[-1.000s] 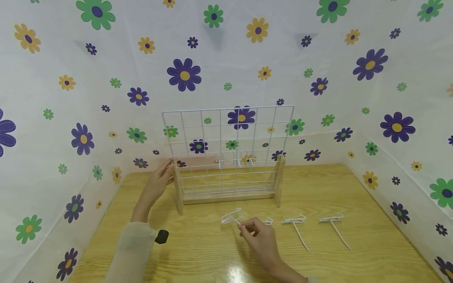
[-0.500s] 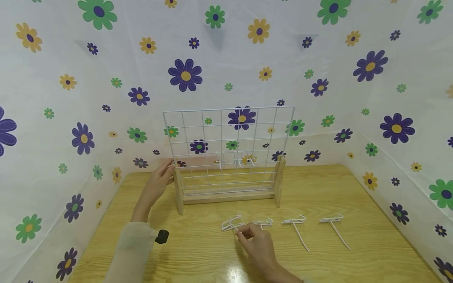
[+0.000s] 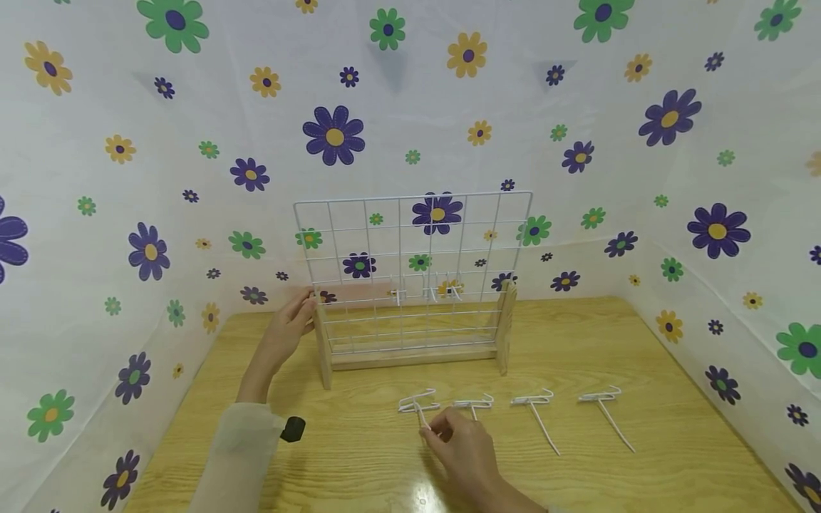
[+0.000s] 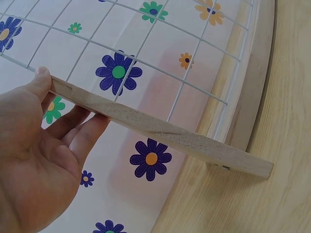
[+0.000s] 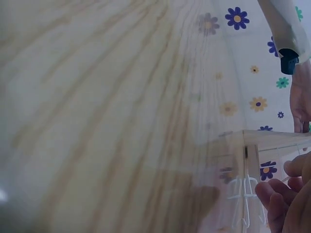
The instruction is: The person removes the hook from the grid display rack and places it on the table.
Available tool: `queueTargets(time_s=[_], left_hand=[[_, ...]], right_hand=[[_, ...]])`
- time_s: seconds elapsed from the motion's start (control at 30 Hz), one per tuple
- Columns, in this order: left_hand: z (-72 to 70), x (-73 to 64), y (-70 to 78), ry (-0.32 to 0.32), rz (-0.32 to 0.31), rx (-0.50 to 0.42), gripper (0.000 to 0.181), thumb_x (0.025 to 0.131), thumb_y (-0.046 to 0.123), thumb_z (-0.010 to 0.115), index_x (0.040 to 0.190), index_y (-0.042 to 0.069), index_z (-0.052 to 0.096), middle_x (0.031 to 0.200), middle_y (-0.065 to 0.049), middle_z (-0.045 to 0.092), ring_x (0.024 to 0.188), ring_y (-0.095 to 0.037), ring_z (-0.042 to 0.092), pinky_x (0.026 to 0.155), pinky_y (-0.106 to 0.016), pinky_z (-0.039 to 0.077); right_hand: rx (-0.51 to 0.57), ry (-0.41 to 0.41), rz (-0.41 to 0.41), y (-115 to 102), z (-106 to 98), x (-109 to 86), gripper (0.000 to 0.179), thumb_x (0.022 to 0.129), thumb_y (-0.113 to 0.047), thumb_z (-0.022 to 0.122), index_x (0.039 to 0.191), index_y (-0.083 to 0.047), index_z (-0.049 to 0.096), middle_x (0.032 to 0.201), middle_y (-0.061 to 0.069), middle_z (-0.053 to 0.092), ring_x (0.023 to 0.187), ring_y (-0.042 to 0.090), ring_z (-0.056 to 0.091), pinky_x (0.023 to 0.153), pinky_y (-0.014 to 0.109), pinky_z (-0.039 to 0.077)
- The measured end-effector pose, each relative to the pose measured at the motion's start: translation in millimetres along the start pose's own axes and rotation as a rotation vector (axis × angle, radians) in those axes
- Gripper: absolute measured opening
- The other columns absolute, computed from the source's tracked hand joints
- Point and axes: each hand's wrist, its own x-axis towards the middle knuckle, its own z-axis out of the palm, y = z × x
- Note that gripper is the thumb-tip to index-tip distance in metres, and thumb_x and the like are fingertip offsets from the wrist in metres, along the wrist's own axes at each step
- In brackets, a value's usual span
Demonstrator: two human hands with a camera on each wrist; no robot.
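Note:
My left hand grips the upper end of the left wooden post of a stand holding a white wire grid panel. In the left wrist view the thumb lies on one side of the post and the fingers on the other. Low in front of the stand, my right hand pinches the stem end of a white wire display hook, the leftmost in a row. Its wire head shows by my fingertips in the right wrist view. Part of a second hook is hidden behind that hand.
Two more white hooks, a nearer one and a farther one, lie to the right on the wooden table. Several small hooks hang mid-panel. A flower-printed sheet encloses the back and sides.
My right hand has lowered the hook toward the table and turned its stem to point more toward the front. The left hand stays on the post.

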Motion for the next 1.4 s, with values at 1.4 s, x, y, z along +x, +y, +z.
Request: queueTargets(time_s=[1.4], left_hand=[[1.4,-2.1,3.0,0.004,0.007,0.028,0.062,0.113,0.040,0.041,0.165,0.009,0.025,0.168,-0.019,0.022,0.145,-0.044,0.038,0.112,-0.045,0.044]], right_hand=[[-0.081,-0.284,0.021,6,-2,-11.7,0.015,0.083,-0.017,0.083,0.076,-0.013,0.070,0.069,-0.010,0.067,0.057,-0.002,0.056,0.049,0.015,0.049]])
